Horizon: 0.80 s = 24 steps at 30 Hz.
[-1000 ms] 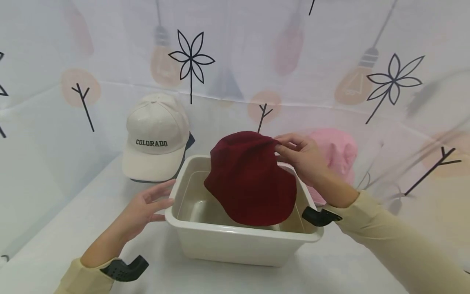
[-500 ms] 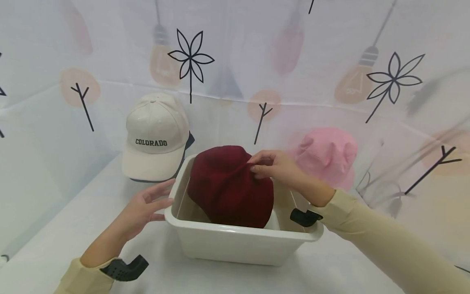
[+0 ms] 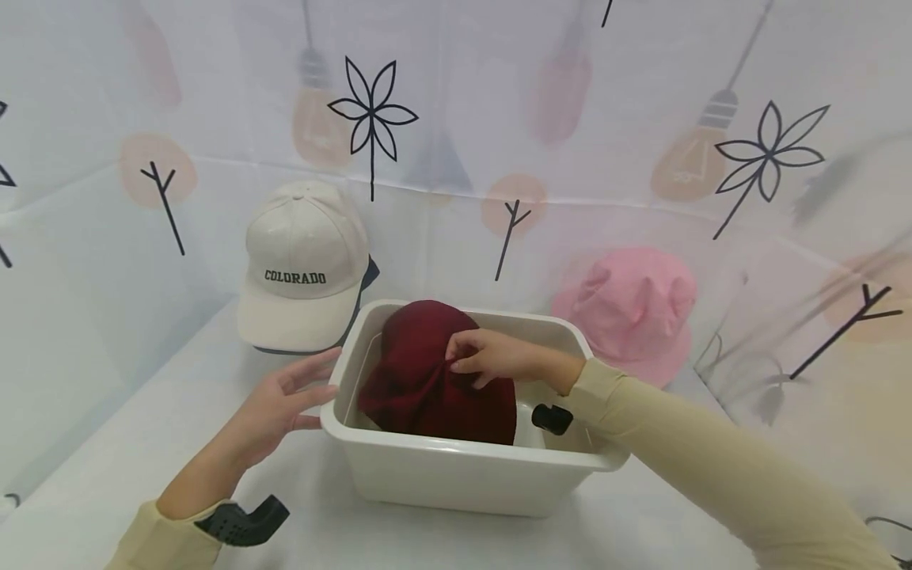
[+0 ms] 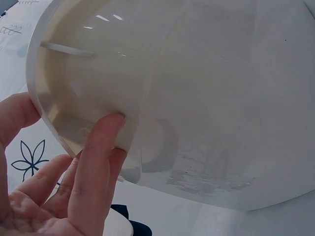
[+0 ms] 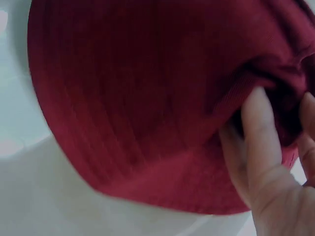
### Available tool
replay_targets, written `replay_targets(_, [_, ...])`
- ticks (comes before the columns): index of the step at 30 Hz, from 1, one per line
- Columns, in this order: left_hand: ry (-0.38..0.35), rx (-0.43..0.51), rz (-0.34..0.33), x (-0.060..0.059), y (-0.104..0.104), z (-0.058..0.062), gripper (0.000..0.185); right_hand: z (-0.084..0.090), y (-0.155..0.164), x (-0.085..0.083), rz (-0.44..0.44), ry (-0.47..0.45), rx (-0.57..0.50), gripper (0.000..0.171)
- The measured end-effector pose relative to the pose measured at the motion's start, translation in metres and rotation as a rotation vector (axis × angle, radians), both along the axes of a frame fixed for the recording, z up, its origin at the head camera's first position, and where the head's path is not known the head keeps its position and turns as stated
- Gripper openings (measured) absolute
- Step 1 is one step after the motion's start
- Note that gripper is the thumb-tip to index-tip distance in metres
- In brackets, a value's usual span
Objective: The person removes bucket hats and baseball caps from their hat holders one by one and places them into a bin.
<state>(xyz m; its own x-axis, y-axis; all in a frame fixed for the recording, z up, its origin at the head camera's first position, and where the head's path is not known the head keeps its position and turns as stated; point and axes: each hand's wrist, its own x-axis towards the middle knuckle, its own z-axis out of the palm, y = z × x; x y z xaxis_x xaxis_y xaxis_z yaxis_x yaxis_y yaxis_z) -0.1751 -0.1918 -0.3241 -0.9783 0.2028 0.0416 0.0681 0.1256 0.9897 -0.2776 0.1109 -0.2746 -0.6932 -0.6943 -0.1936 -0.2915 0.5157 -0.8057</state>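
Note:
A dark red bucket hat (image 3: 427,380) sits low inside a cream plastic bin (image 3: 470,483), toward its left half. My right hand (image 3: 495,358) reaches into the bin and pinches the hat's crown, bunching the cloth into folds. Up close in the right wrist view, rows of stitching run along the hat's brim (image 5: 113,123), and the fingers (image 5: 261,137) press into a fold. At the bin's left side, my left hand (image 3: 285,404) touches the rim and outer wall. Its fingers (image 4: 93,172) lie fairly straight against the plastic in the left wrist view.
A cream cap (image 3: 302,269) lettered COLORADO stands behind the bin on the left, with a dark blue piece (image 3: 370,271) showing behind it. Behind the bin's right side lies a pink bucket hat (image 3: 634,309). A patterned white cloth (image 3: 442,158) hangs close behind them.
My right hand has carried the red hat left and down, from above the bin to inside it. The left hand stays at the bin's left rim.

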Motion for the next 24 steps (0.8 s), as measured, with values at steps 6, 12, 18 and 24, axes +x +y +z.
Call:
replay_targets(6, [-0.007,0.004,0.005,-0.002,-0.001,-0.002,0.064,-0.016,-0.017,-0.01,0.021,-0.106,0.076,0.005])
replay_targets(12, [-0.012,0.009,0.007,-0.002,-0.001,-0.001,0.064,-0.028,-0.028,-0.014,0.074,-0.194,0.208,0.004])
replay_targets(18, [-0.018,0.023,-0.006,-0.001,-0.002,0.0,0.064,-0.018,-0.024,-0.022,0.135,-0.149,0.233,0.02])
replay_targets(24, [-0.017,0.016,-0.01,-0.001,-0.001,0.001,0.064,0.005,-0.005,-0.025,0.127,-0.085,0.175,0.034])
